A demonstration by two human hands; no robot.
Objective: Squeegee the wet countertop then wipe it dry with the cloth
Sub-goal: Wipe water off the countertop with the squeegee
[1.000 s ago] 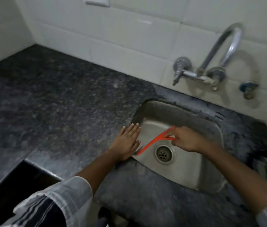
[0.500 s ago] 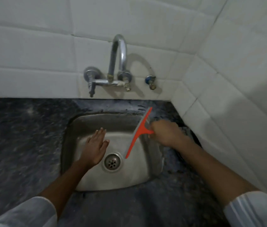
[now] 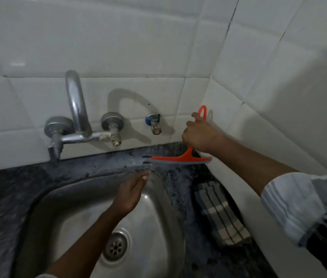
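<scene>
My right hand (image 3: 199, 135) grips the handle of an orange squeegee (image 3: 180, 159). Its blade lies flat on the wet dark granite countertop (image 3: 106, 164) in the back right corner, between the sink and the tiled wall. My left hand (image 3: 131, 192) hovers over the steel sink (image 3: 74, 217) with straight fingers reaching toward the sink's back right rim, holding nothing. A striped grey and black cloth (image 3: 219, 213) lies folded on the counter to the right of the sink, against the side wall.
A chrome wall tap (image 3: 76, 117) with two valves juts out over the sink's back left. A small blue-capped valve (image 3: 154, 123) sits on the wall next to my right hand. White tiled walls close the corner behind and to the right.
My right hand carried the squeegee out of the sink up to the back right corner of the counter and set the blade down. My left hand shifted right across the sink.
</scene>
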